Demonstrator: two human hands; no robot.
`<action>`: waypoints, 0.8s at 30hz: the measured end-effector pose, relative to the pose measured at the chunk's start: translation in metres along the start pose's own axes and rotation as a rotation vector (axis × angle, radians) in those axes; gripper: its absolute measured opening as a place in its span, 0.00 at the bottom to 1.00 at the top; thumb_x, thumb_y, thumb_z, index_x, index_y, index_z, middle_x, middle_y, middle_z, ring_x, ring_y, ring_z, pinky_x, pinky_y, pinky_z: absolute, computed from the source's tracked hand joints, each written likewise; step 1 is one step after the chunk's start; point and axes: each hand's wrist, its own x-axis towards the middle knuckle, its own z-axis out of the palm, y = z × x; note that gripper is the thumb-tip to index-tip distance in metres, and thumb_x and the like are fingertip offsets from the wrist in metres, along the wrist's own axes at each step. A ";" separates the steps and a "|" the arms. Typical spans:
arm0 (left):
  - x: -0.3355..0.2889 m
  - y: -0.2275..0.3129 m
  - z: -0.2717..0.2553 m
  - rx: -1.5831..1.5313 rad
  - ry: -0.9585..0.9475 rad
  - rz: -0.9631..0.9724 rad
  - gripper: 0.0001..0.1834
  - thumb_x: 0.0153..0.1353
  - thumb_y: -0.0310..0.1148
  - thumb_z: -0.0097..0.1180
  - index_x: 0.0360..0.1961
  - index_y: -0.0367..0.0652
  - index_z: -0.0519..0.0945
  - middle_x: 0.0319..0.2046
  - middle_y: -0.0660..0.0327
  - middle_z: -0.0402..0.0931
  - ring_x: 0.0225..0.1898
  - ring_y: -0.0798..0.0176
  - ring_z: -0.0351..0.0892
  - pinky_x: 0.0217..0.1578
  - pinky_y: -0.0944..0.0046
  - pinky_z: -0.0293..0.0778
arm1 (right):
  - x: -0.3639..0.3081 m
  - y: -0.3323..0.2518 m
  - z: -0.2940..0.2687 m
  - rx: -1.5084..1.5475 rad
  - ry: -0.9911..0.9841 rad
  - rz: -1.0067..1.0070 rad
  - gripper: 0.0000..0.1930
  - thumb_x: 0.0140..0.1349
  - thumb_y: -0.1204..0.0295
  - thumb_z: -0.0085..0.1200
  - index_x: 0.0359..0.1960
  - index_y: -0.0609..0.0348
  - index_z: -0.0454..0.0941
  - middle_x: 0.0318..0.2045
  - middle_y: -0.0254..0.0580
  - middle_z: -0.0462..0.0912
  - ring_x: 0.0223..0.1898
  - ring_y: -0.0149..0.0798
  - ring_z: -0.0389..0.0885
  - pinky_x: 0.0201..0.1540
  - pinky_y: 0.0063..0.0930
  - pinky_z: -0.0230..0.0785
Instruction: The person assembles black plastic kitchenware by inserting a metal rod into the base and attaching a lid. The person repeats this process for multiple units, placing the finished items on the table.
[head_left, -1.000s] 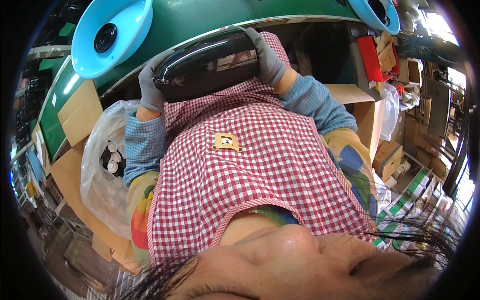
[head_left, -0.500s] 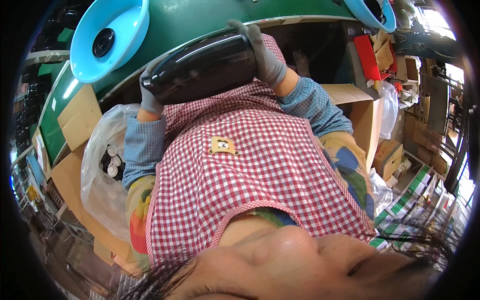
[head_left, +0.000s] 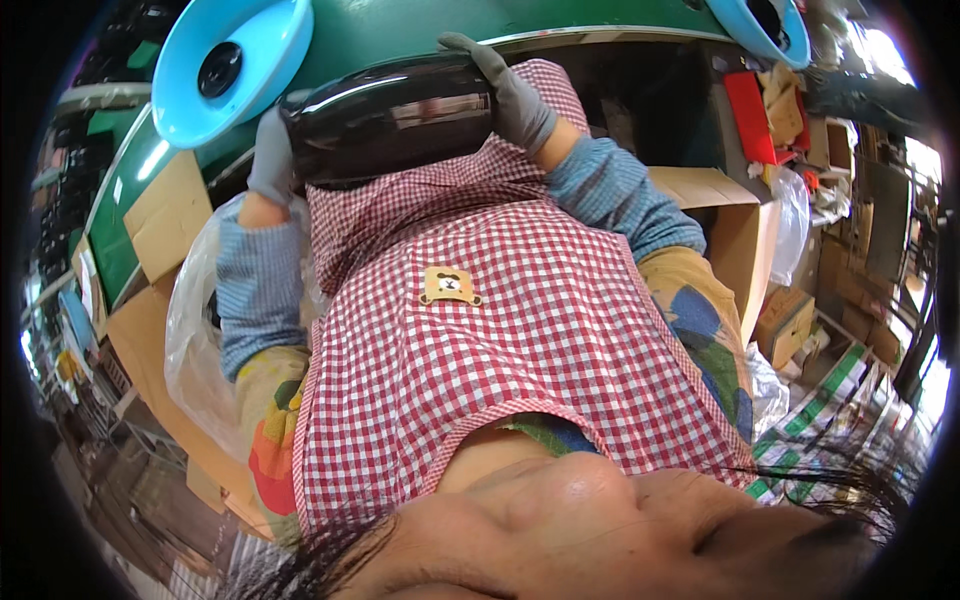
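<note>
A large glossy black rounded cylinder, narrower toward its left end, lies sideways across my lap at the near edge of the green table. What kind of thing it is I cannot make out. My left hand, in a grey glove, grips its left end; some of those fingers are hidden behind it. At the right end my grey-gloved right hand is wrapped round the rim, thumb and fingers spread along it.
The green table runs across the far side. On it, a light blue basin at left holds a round black part; another blue basin stands far right. Cardboard boxes and a clear plastic bag flank me.
The black cylinder has turned, its left end swinging slightly up and its right end shifting left. My left hand has moved up and left along its end, with its fingers pointing farther away.
</note>
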 end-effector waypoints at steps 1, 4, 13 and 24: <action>0.001 0.012 -0.008 0.268 0.017 0.085 0.19 0.71 0.38 0.45 0.46 0.38 0.85 0.40 0.55 0.88 0.41 0.52 0.87 0.47 0.56 0.82 | 0.005 -0.018 0.008 -0.021 0.065 0.199 0.32 0.79 0.49 0.38 0.70 0.63 0.66 0.66 0.53 0.72 0.69 0.45 0.68 0.71 0.33 0.60; -0.001 0.030 0.056 1.629 -0.091 0.390 0.17 0.60 0.37 0.59 0.47 0.39 0.84 0.43 0.48 0.86 0.44 0.42 0.86 0.49 0.50 0.80 | 0.036 -0.033 0.000 -0.132 0.017 -0.205 0.28 0.80 0.55 0.42 0.71 0.64 0.64 0.67 0.53 0.72 0.68 0.46 0.70 0.70 0.33 0.62; -0.024 -0.012 0.079 0.631 -0.478 0.582 0.32 0.50 0.38 0.72 0.57 0.41 0.77 0.67 0.46 0.67 0.59 0.44 0.79 0.59 0.54 0.77 | -0.004 -0.047 -0.004 0.013 -0.205 0.195 0.27 0.73 0.63 0.54 0.69 0.63 0.66 0.68 0.52 0.70 0.68 0.46 0.71 0.69 0.36 0.67; -0.040 -0.032 0.094 1.358 -0.282 0.698 0.27 0.42 0.37 0.77 0.46 0.42 0.84 0.65 0.44 0.67 0.62 0.40 0.73 0.62 0.49 0.73 | 0.008 -0.089 0.020 -1.100 -0.664 0.008 0.24 0.46 0.57 0.73 0.46 0.48 0.86 0.72 0.42 0.65 0.62 0.46 0.73 0.57 0.41 0.76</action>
